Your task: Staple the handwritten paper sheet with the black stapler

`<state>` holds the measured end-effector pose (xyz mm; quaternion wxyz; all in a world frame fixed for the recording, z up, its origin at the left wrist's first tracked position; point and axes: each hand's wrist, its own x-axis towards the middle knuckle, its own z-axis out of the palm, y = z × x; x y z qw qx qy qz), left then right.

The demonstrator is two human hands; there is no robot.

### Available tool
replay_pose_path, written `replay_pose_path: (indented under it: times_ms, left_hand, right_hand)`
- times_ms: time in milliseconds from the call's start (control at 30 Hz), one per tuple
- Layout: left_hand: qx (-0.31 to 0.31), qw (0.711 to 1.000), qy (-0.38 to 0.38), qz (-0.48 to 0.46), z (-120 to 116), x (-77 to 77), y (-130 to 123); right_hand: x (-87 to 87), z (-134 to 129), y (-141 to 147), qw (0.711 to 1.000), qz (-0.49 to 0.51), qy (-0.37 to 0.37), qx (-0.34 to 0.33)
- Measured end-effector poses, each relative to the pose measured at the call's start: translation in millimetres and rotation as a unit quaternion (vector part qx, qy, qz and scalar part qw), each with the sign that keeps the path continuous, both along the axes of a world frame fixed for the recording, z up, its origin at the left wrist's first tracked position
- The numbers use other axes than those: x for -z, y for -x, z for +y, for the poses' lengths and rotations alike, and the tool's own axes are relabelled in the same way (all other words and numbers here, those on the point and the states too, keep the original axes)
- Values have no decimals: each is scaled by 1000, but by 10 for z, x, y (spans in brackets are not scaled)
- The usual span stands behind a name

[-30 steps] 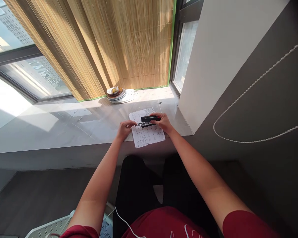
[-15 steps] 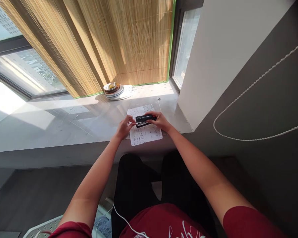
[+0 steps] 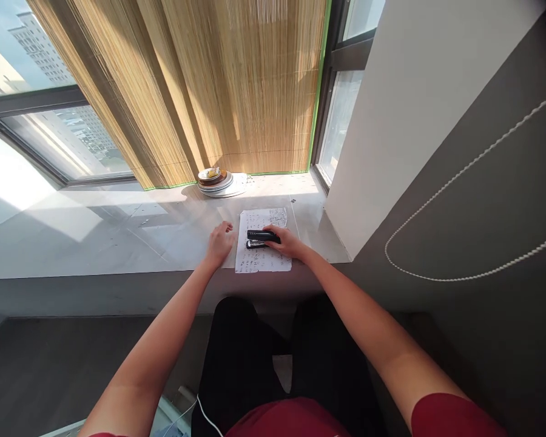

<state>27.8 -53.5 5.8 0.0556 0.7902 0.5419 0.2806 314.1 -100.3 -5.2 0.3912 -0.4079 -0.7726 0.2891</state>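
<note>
My right hand (image 3: pixel 283 240) is closed round the back part of a black stapler (image 3: pixel 259 235), which lies over a sheet of paper (image 3: pixel 259 263) with handwriting on it. The stapler's front end points left, with a gap between its upper arm and base where silvery metal shows. My left hand (image 3: pixel 219 244) is on the sill just left of the paper, apart from the stapler. Its fingers are curled in, and whatever they may hold is hidden.
The paper rests on a pale window sill (image 3: pixel 164 243), near its front edge. Stacked plates (image 3: pixel 218 183) stand at the back by a bamboo blind (image 3: pixel 255 91). On the right are a wall corner (image 3: pixel 368 152) and a hanging bead cord (image 3: pixel 430 203).
My left hand has let go of the stapler's front end and moved left onto the sill. The stapler has come down nearer the paper in my right hand. The view has tilted up slightly.
</note>
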Motion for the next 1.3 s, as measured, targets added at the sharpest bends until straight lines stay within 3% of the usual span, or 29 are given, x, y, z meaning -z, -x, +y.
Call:
replay_pose_path:
  times_ms: [133, 233, 300, 433, 567, 700, 800, 867, 1067, 1200, 1300]
  left_hand:
    - [-126, 974, 83, 168, 138, -23, 852]
    - [-205, 949, 167, 175, 241, 15, 1454]
    - [-236, 940, 183, 166, 301, 49, 1644]
    - [-263, 934, 186, 157, 364, 78, 1597]
    - [-270, 941, 149, 138, 335, 77, 1496]
    - [-270, 945, 134, 126, 299, 80, 1510]
    - [-271, 946, 129, 122, 290, 84, 1509]
    - [-271, 947, 124, 122, 288, 87, 1497]
    - [-269, 947, 129, 118, 284, 82, 1469]
    - [-263, 948, 141, 113, 286, 70, 1470]
    - [-262, 948, 143, 113, 292, 71, 1469]
  right_hand:
    - [-20, -152, -263, 999, -15, 19, 34]
    - [-13, -300, -534, 995, -7, 28, 100]
    - [-18, -358, -669, 992, -12, 42, 120]
    - [-71, -277, -810, 991, 19, 27, 131]
    - [-116, 109, -906, 949, 115, -68, 284]
    - [-55, 584, -885, 949, -66, -58, 302]
    - [50, 827, -775, 921, -261, 34, 286]
    - [122, 933, -717, 899, -340, 87, 263]
    - [194, 1102, -675, 868, -402, 128, 263]
    - [145, 1108, -528, 871, -414, 128, 231]
    - [120, 1139, -247, 879, -411, 115, 215]
